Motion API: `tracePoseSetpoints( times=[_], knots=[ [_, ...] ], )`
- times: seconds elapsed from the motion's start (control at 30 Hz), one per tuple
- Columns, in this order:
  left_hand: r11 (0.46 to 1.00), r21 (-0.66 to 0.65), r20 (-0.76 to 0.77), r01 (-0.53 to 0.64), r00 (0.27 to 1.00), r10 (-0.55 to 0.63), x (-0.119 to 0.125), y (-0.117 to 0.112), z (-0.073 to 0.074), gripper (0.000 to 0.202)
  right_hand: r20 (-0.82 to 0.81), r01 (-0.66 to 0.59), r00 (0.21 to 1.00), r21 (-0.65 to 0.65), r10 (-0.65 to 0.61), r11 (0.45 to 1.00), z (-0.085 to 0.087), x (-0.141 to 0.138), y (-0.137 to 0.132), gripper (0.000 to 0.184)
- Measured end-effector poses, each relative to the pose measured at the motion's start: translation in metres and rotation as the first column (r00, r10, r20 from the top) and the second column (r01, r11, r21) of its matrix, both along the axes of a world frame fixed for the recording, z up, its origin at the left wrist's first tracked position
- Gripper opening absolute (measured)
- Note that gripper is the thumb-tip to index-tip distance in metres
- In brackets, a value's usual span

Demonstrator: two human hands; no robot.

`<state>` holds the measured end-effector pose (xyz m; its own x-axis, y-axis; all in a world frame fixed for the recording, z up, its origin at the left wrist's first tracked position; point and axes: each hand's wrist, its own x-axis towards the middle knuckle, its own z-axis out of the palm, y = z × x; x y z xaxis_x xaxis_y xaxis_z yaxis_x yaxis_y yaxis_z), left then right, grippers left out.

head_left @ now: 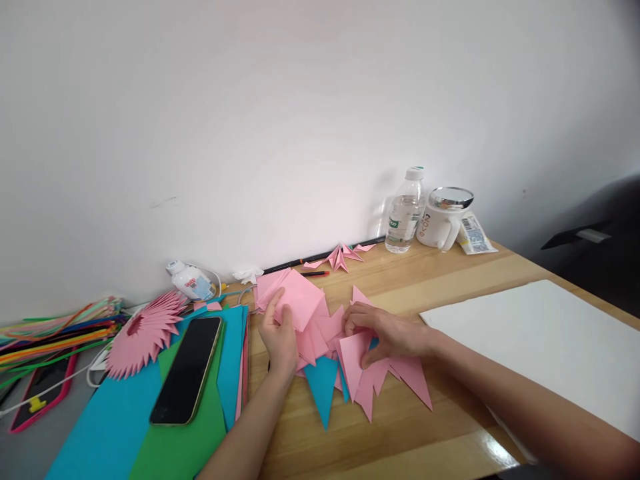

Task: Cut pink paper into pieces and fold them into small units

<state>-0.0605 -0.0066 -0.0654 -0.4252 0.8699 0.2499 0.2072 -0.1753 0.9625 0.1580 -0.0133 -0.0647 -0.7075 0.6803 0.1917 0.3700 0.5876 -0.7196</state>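
Observation:
Thumb and fingers of my left hand [281, 333] pinch a pink paper square [301, 301], held over other pink sheets near the wall. To its right, my right hand [380, 330] is closed on a folded pink paper piece [352, 357], thumb in front and fingers behind. Beneath both hands spreads a loose heap of pink paper pieces [411, 380], many cut or folded to points. A blue paper triangle [323, 388] pokes out of the heap towards me. Part of the heap is hidden by my hands.
Left of me, a phone [187, 370] lies on green and blue paper sheets [107, 420], near a pleated pink paper ring [145, 333] and colourful pipe cleaners [65, 333]. A water bottle [404, 217] and mug [443, 223] stand at the wall. A white board [540, 340] lies right.

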Motion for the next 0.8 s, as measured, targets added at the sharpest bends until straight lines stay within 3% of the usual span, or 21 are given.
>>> tracePoseSetpoints(
  times=[0.1, 0.17, 0.23, 0.3, 0.37, 0.47, 0.57, 0.8],
  knots=[
    [0.998, -0.024, -0.033, 0.052, 0.998, -0.053, 0.002, -0.003, 0.002, 0.034, -0.112, -0.003, 0.994, -0.044, -0.001, 0.999, 0.000, 0.001, 0.002, 0.024],
    [0.994, -0.030, -0.056, 0.103, 0.993, -0.104, 0.004, -0.006, 0.005, 0.033, -0.223, 0.049, 0.972, -0.133, -0.078, 0.990, 0.000, 0.004, 0.004, 0.027],
    [0.987, -0.038, -0.084, 0.153, 0.984, -0.156, 0.006, -0.010, 0.009, 0.032, -0.343, 0.224, 0.894, -0.215, -0.289, 0.950, -0.001, 0.005, 0.005, 0.028],
    [0.975, -0.066, -0.101, 0.211, 0.971, -0.216, 0.010, -0.014, 0.012, 0.032, -0.438, 0.422, 0.754, -0.247, -0.489, 0.872, -0.002, 0.006, 0.005, 0.026],
    [0.957, -0.105, -0.100, 0.269, 0.955, -0.280, 0.014, -0.019, 0.015, 0.033, -0.482, 0.510, 0.696, -0.190, -0.532, 0.839, -0.003, 0.005, 0.003, 0.027],
    [0.927, -0.172, -0.077, 0.333, 0.934, -0.350, 0.019, -0.027, 0.017, 0.035, -0.447, 0.435, 0.805, -0.003, -0.390, 0.900, 0.000, 0.002, -0.001, 0.040],
    [0.910, -0.185, -0.067, 0.370, 0.919, -0.388, 0.022, -0.031, 0.017, 0.039, -0.373, 0.393, 0.866, 0.097, -0.333, 0.914, 0.005, -0.001, -0.003, 0.045],
    [0.909, -0.167, -0.049, 0.381, 0.918, -0.393, 0.022, -0.030, 0.014, 0.046, -0.344, 0.407, 0.878, 0.171, -0.333, 0.897, 0.005, -0.013, -0.005, 0.018]
  ],
)
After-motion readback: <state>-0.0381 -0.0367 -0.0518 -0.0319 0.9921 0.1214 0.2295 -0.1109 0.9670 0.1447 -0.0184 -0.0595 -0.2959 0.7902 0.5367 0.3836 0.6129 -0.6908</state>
